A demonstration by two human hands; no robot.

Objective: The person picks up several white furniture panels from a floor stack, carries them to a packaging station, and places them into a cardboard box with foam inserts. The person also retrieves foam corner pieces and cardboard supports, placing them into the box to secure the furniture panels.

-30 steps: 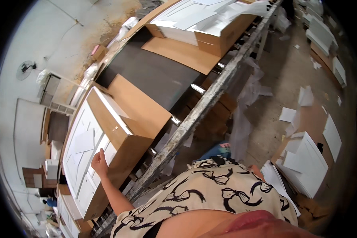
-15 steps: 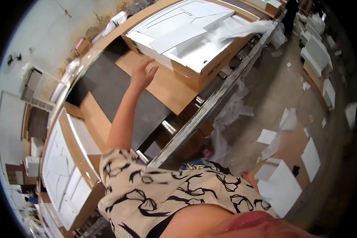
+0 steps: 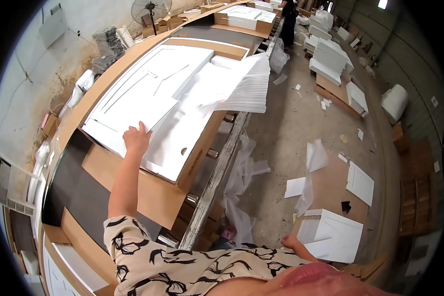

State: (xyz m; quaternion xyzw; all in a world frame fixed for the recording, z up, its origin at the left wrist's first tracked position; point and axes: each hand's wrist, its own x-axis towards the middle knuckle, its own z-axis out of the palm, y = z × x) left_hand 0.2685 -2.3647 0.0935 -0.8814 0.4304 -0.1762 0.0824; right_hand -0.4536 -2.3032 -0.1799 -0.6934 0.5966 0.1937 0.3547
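An open cardboard box [image 3: 192,165] on the roller line at my left front holds several white panels [image 3: 121,89]. My left hand [image 3: 137,139] reaches over the box's near end, fingers bent at the near edge of a flat white sheet [image 3: 153,116] on top of the panels. The sheet's far part lies free of the hand. White foam wrap [image 3: 246,89] hangs over the box's right side. My right hand [image 3: 292,241] is low by my side, beside white boards [image 3: 338,239] lying on the floor; its fingers are too small to make out.
A worn rail [image 3: 214,185] edges the roller line. Another box with white panels [image 3: 59,269] stands at the near left, and a further box [image 3: 244,22] is farther along. Plastic wrap [image 3: 241,192] and cardboard [image 3: 325,180] litter the floor. A person [image 3: 288,22] stands at the far end.
My left hand has gone from open in the air before the box to the near edge of the white sheet. The view has swung, bringing the box closer and lower.
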